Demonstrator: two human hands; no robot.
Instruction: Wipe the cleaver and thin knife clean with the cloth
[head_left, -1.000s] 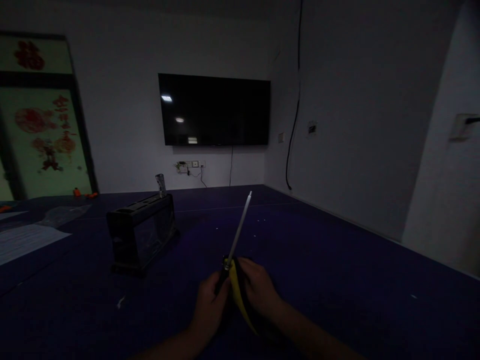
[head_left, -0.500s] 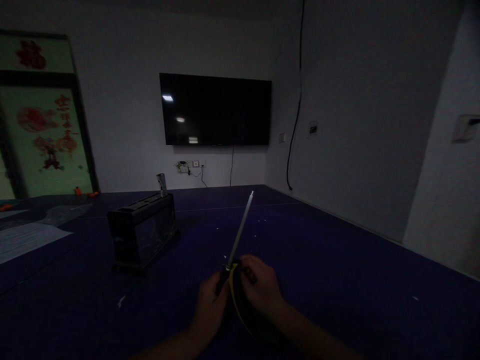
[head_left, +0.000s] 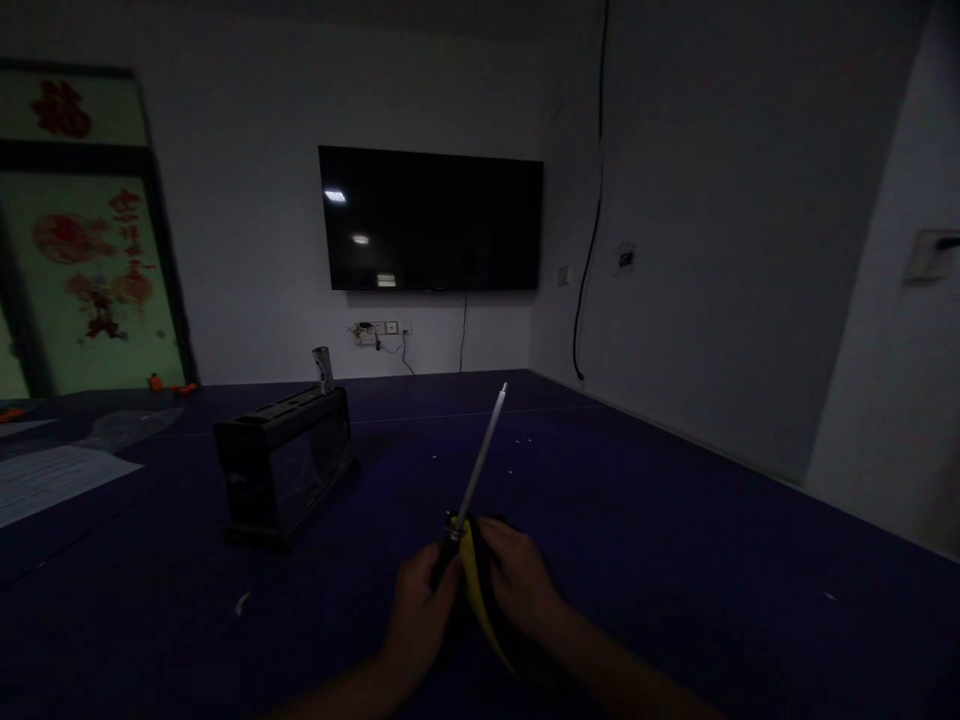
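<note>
My left hand (head_left: 420,610) is closed round the dark handle end of a long thin metal rod (head_left: 481,460). The rod is silvery, leans up to the right and ends in a narrower tip. Against the rod's base lies a soft-looking black-and-yellow piece (head_left: 474,585), curving down between my hands. My right hand (head_left: 521,580) is closed on its dark right side, its fingertips partly hidden. In the dim light the exact kind of both things is unclear.
Left of my hands, a black box-like case with clear sides (head_left: 307,475) stands on the blue surface (head_left: 675,560), a small light-coloured piece (head_left: 322,368) upright on top. Printed paper (head_left: 60,480) and clear plastic (head_left: 127,428) lie farther left. White scraps are scattered about. A black cable (head_left: 598,200) hangs along the wall.
My right hand has shifted slightly down and left. More of the yellow on the black-and-yellow piece shows beside the rod's base. The rod and my left hand stay nearly the same.
</note>
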